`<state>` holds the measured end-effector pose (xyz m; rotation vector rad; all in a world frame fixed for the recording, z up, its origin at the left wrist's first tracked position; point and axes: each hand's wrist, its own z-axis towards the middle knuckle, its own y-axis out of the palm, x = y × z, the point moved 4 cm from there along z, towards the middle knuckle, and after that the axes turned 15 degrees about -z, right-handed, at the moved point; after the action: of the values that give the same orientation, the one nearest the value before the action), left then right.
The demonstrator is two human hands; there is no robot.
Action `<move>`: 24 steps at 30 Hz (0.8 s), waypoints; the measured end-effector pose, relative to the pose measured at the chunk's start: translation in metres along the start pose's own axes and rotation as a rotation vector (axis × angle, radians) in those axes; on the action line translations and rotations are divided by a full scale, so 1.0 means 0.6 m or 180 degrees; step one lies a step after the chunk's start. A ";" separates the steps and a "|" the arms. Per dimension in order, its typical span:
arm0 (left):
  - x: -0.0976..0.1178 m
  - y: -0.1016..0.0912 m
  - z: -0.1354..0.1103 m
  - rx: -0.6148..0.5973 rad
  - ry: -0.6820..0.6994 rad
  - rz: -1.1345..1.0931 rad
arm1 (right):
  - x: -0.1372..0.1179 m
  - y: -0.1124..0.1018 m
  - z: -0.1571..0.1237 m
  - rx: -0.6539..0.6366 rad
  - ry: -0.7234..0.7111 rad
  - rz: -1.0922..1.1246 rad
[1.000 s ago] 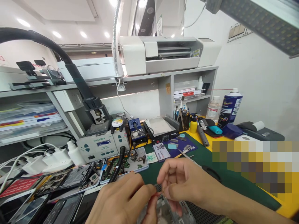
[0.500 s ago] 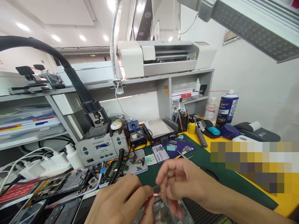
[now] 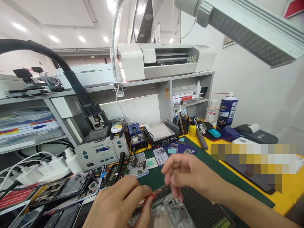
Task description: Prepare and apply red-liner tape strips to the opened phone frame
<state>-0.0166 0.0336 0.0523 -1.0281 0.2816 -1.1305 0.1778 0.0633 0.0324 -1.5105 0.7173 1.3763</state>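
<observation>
My left hand point(image 3: 118, 199) is closed in a pinch on a thin copper-coloured strip point(image 3: 156, 191), whose end sticks out past the thumb and forefinger. Just right of it my right hand point(image 3: 190, 174) hovers with loosely curled fingers apart, and I see nothing held in them. Below both hands lies a grey phone frame point(image 3: 171, 212) with its inside facing up, partly covered by my left hand. The frame rests on a dark perforated mat point(image 3: 204, 205).
Several phones point(image 3: 61, 217) lie at the left. Beyond my hands are a tray of small parts point(image 3: 140, 171), a hot air station point(image 3: 102, 152) and a heating plate point(image 3: 161, 131). A spray can point(image 3: 226, 112) stands at the right, and a lamp point(image 3: 239, 34) hangs above.
My right hand has come away from the strip, up and to the right, leaving it in my left hand. More of the phone frame shows. The view has shifted slightly.
</observation>
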 end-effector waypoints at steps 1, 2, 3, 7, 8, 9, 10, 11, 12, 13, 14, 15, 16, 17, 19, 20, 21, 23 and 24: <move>-0.002 -0.001 0.001 -0.0008 -0.0105 -0.0006 | -0.004 -0.017 -0.001 0.0198 -0.0013 -0.0315; -0.004 -0.003 0.001 -0.0034 -0.0212 -0.0019 | -0.007 -0.036 -0.003 0.0382 -0.0012 -0.0563; -0.005 -0.005 0.002 -0.0049 -0.0341 -0.0031 | -0.010 -0.055 -0.008 0.0551 0.0025 -0.0795; -0.010 -0.014 0.002 -0.0006 -0.0848 -0.0318 | 0.001 -0.113 -0.050 0.0901 0.0347 -0.1937; -0.011 -0.016 0.002 0.0009 -0.0960 -0.0464 | 0.009 -0.120 -0.064 0.0937 0.0428 -0.2246; -0.012 -0.016 0.002 0.0015 -0.1085 -0.0636 | 0.020 -0.126 -0.077 0.0983 0.0506 -0.2548; -0.013 -0.016 0.003 0.0018 -0.1212 -0.0834 | 0.032 -0.129 -0.090 0.1024 0.0572 -0.2815; -0.015 -0.016 0.004 0.0043 -0.1340 -0.1038 | 0.044 -0.131 -0.101 0.1090 0.0634 -0.3059; -0.016 -0.016 0.005 0.0088 -0.1469 -0.1240 | 0.057 -0.132 -0.109 0.1140 0.0678 -0.3263; -0.018 -0.016 0.006 0.0147 -0.1602 -0.1438 | 0.069 -0.131 -0.115 0.1157 0.0730 -0.3421; -0.019 -0.016 0.006 0.0206 -0.1729 -0.1635 | 0.080 -0.130 -0.119 0.1163 0.0791 -0.3548; -0.021 -0.016 0.006 0.0253 -0.1846 -0.1826 | 0.090 -0.129 -0.120 0.1178 0.0846 -0.3656; -0.023 -0.016 0.006 0.0284 -0.1941 -0.2009 | 0.097 -0.128 -0.121 0.1195 0.0900 -0.3756; -0.024 -0.016 0.006 0.0296 -0.2025 -0.2179 | 0.103 -0.128 -0.120 0.1220 0.0952 -0.3845; -0.028 -0.015 0.005 0.0310 -0.2140 -0.2458 | 0.110 -0.126 -0.117 0.1276 0.1048 -0.4001; -0.031 -0.015 0.004 0.0324 -0.2187 -0.2573 | 0.112 -0.126 -0.116 0.1306 0.1091 -0.4063; -0.034 -0.014 0.003 0.0347 -0.2232 -0.2688 | 0.113 -0.127 -0.116 0.1332 0.1132 -0.4108; -0.040 -0.009 -0.001 0.0338 -0.2325 -0.2944 | 0.117 -0.129 -0.115 0.1366 0.1199 -0.4136; -0.043 -0.006 -0.003 0.0306 -0.2365 -0.3061 | 0.119 -0.131 -0.116 0.1380 0.1227 -0.4117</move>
<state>-0.0316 0.0543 0.0467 -1.4628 -0.9453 -1.4644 0.2908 0.0430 -0.0217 -1.4095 0.1110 -0.0426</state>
